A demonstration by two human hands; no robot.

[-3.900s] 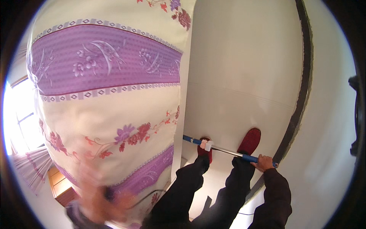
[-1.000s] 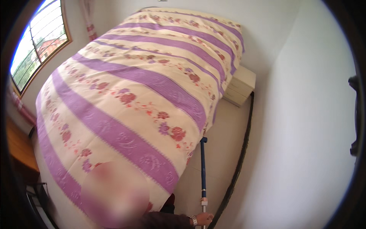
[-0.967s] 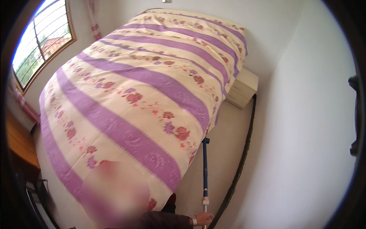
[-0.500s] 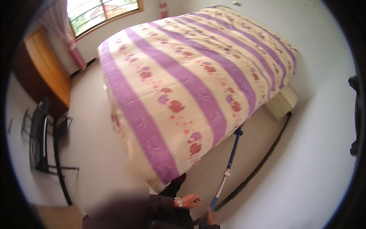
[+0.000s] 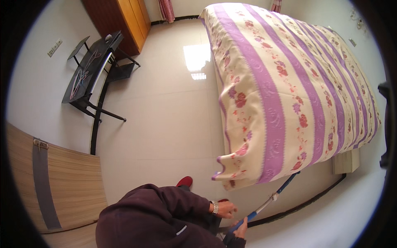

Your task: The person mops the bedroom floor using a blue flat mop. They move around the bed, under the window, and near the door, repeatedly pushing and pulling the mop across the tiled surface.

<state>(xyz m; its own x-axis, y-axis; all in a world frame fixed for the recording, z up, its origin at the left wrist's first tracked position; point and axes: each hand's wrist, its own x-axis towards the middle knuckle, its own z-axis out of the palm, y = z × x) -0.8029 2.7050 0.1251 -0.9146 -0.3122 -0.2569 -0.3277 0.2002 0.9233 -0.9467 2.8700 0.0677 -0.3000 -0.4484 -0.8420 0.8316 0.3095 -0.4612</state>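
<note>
My right hand (image 5: pixel 241 228) is wrapped round the blue grip of a long-handled mop (image 5: pixel 266 202). Its blue and white pole slants up to the right, and its far end is hidden by the hanging edge of the bed cover (image 5: pixel 285 124). Just left of the pole is my left hand (image 5: pixel 226 210), wearing a metal-band watch; its fingers are loosely bent, hold nothing and stay off the pole. The cover over the bed is cream with purple stripes and red flowers.
A wooden bedside cabinet (image 5: pixel 346 162) stands between bed and right wall. At left are a black desk (image 5: pixel 93 68) with hangers on it, an orange-brown wardrobe (image 5: pixel 132 20) and a wood-grain door (image 5: pixel 74 177). Pale glossy tiles (image 5: pixel 161 124) cover the floor.
My view has swung left, so the desk, door and more floor show, and the bed sits farther right. My right hand still grips the mop; my left hand stays beside it.
</note>
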